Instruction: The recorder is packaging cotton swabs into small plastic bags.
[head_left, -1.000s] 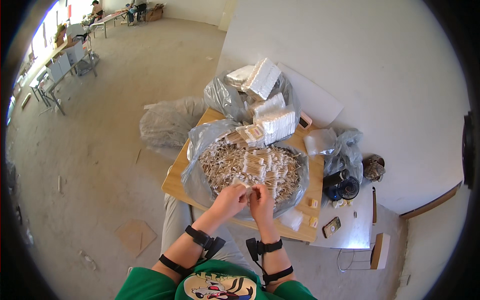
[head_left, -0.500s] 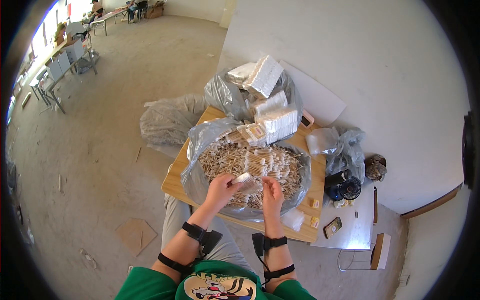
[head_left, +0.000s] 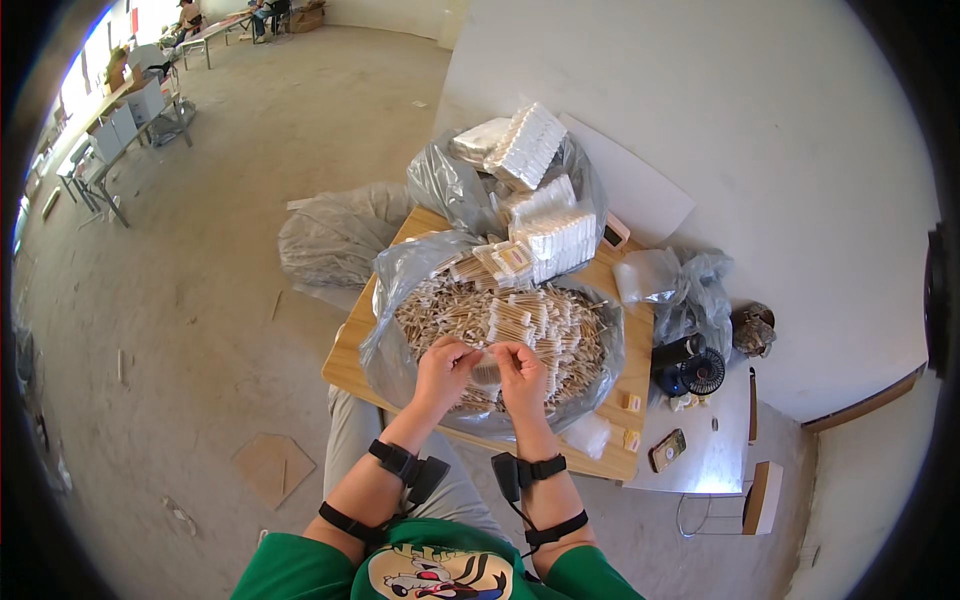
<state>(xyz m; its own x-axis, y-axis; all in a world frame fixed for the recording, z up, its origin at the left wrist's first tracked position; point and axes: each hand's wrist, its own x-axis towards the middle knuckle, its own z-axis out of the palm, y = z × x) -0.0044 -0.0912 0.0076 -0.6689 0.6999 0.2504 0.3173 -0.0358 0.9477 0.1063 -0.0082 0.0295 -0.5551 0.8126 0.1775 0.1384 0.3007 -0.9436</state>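
Over a heap of wooden-stick cotton swabs (head_left: 440,318), my left hand (head_left: 444,372) pinches a small clear plastic bag (head_left: 487,374). Its contents are hard to make out, though they look like swabs. My right hand (head_left: 521,376) is closed at the bag's upper edge, fingertips almost meeting the left ones. The heap fills a grey plastic liner (head_left: 390,345) on the wooden table (head_left: 345,362). Bundled swabs (head_left: 515,320) lie on top of the heap, just beyond my hands. Behind it are stacked packs of swabs (head_left: 553,245).
More white packs (head_left: 527,147) rest on a grey bag at the back. To the right are a small black fan (head_left: 703,371), a phone (head_left: 667,451) and small yellow-white boxes (head_left: 631,402). A plastic-covered bundle (head_left: 335,240) lies left of the table. People sit at far tables.
My right hand has moved left to the bag, and its fingertips now meet the bag's edge. The left hand has lifted slightly, and the bag hangs lower between both hands.
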